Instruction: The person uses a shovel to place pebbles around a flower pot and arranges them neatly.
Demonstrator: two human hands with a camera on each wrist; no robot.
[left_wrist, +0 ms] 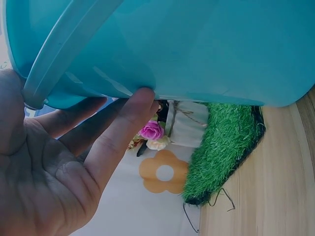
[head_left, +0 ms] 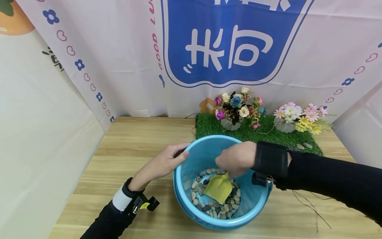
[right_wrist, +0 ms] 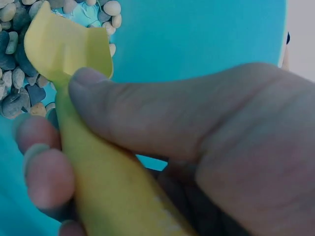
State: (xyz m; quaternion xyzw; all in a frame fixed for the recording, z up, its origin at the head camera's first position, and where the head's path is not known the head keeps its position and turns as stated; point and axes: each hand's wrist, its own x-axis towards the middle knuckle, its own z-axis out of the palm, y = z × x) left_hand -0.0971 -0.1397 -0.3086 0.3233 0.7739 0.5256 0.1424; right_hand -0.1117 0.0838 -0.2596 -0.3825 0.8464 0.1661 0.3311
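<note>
A light blue bucket (head_left: 256, 207) stands on the wooden table, with smooth grey, tan and dark pebbles (head_left: 219, 212) at its bottom. My right hand (head_left: 237, 157) reaches inside and grips the handle of a small yellow shovel (head_left: 219, 188). In the right wrist view the thumb lies along the shovel's neck, and its scoop (right_wrist: 69, 44) hangs over the pebbles. My left hand (head_left: 162, 162) holds the bucket's left rim. From the left wrist view, its fingers (left_wrist: 123, 128) extend along the bucket's outer wall, beside the bucket's handle strap (left_wrist: 64, 49).
Behind the bucket lies a green artificial grass mat (head_left: 206, 127). On it stand a pot of mixed roses (head_left: 238, 109) and a pot of pink, white and yellow flowers (head_left: 299, 118). Several flat stones (head_left: 302, 146) lie at the mat's right. Thin dark strands (head_left: 313, 209) rest on the table.
</note>
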